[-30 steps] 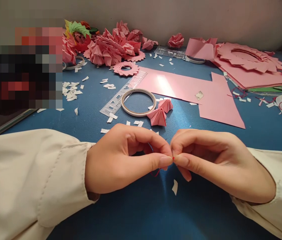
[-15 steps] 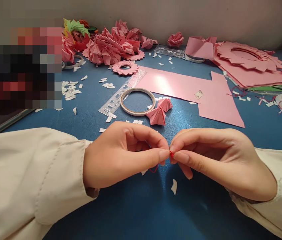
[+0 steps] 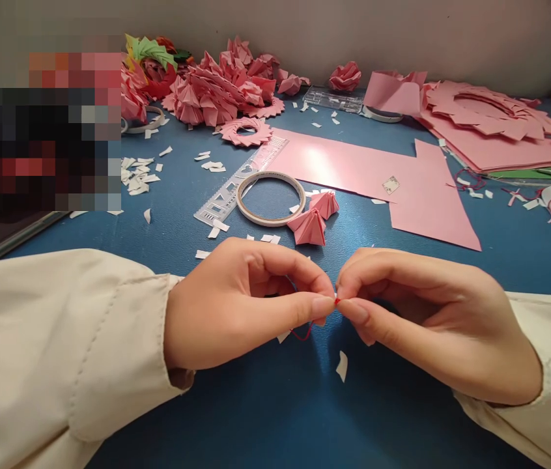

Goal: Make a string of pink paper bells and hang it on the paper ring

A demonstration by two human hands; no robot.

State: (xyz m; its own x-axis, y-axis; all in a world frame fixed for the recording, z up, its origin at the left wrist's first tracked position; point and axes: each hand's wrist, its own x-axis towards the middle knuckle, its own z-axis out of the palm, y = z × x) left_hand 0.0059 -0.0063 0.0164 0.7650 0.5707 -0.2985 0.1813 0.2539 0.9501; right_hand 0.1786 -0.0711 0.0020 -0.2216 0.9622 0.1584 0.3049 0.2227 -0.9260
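Observation:
My left hand (image 3: 251, 303) and my right hand (image 3: 432, 319) meet fingertip to fingertip above the blue table. Between their pinched thumbs and forefingers is a red string (image 3: 305, 333), bunched into a small spot where the hands touch. A thin loop of it hangs below my left fingers; the rest is hidden by the hands. Both hands are closed on the string. Just beyond them stand two small folded pink paper pieces (image 3: 309, 228), touching a roll of tape (image 3: 240, 203). A white paper scrap (image 3: 342, 366) lies in front of the hands.
A clear ruler (image 3: 217, 203) and cut pink paper (image 3: 353, 166) lie past the tape. Folded pink paper flowers (image 3: 207, 91) are heaped at the back left. Pink paper rings (image 3: 490, 111) sit at the back right. White scraps (image 3: 139, 176) are scattered at left.
My right hand has turned slightly and its lower fingers have curled in. Less of the red bunch shows between the fingertips. The string loop hangs a little further right.

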